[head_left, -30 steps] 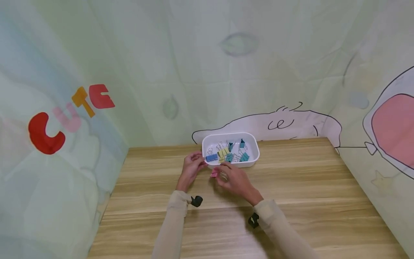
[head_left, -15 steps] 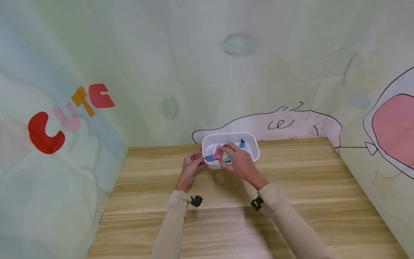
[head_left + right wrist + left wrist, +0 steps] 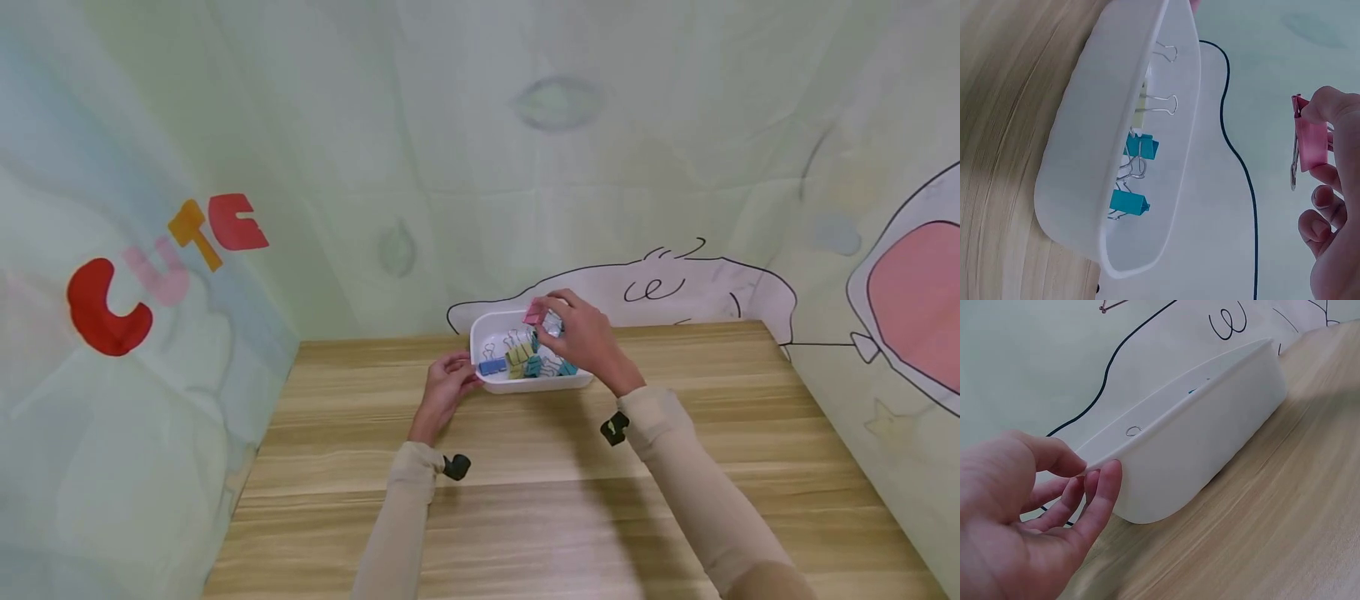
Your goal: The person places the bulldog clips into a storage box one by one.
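Note:
A white plastic tub (image 3: 534,386) stands at the table's back edge, holding several binder clips: a blue binder clip (image 3: 492,367) at the left, yellow binder clips (image 3: 517,355) beside it and teal binder clips (image 3: 1129,202) farther right. My left hand (image 3: 444,386) pinches the tub's near left corner; in the left wrist view the thumb lies at the rim and fingertips touch the outer wall. Above the tub's back right part, my right hand (image 3: 587,337) holds a pink binder clip (image 3: 1312,145) between thumb and fingers. That hand hides part of the tub.
A wood-grain table (image 3: 525,517) extends in front of the tub. Printed cloth walls (image 3: 360,167) rise behind it and on both sides, close to the tub's back. Dark wrist mounts (image 3: 456,467) sit at both sleeves.
My right hand has lifted the pink binder clip from in front of the tub, over its near rim, to above the back right part. The left hand has stayed at the tub's corner.

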### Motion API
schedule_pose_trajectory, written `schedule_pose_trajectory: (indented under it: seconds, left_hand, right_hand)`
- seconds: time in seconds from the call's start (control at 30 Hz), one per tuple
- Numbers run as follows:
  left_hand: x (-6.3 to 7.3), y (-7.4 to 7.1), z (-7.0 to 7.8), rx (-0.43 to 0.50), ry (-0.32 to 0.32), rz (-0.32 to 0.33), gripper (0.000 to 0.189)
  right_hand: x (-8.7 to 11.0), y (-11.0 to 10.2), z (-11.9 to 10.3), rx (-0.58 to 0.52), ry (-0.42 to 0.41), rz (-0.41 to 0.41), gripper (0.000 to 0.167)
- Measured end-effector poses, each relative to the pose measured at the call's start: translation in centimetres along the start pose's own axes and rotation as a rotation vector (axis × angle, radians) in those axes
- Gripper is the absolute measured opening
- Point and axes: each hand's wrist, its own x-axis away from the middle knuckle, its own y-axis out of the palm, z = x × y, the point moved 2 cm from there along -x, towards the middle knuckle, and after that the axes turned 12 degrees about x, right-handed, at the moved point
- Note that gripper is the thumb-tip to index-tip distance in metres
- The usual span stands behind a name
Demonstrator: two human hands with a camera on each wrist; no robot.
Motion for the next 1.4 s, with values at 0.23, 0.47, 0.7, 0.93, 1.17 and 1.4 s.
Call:
schedule_pose_trajectory:
  seconds: [0.23, 0.47, 0.7, 0.93, 1.17, 1.4]
  left_hand:
    - [0.1, 0.1, 0.0, -0.017, -0.006, 0.002, 0.040]
    - [0.1, -0.1, -0.1, -0.023, -0.003, -0.001, 0.040]
    - [0.1, 0.0, -0.1, 0.004, 0.003, -0.006, 0.041]
    - [0.0, 0.0, 0.0, 0.005, -0.002, -0.009, 0.042]
    - [0.0, -0.1, 0.0, -0.002, -0.005, -0.011, 0.042]
    - [-0.1, -0.2, 0.0, -0.005, -0.004, 0.000, 0.040]
  right_hand:
    - [0.3, 0.1, 0.6, -0.009, 0.018, -0.033, 0.045]
    - [0.4, 0.3, 1.1, -0.004, 0.072, -0.084, 0.048]
    - [0.6, 0.3, 1.3, -0.014, 0.131, -0.122, 0.066]
    - [0.7, 0.3, 1.1, -0.002, 0.118, -0.147, 0.070]
    - [0.9, 0.4, 1.2, -0.010, 0.124, -0.157, 0.070]
    - [1.3, 0.4, 1.4, -0.005, 0.130, -0.162, 0.070]
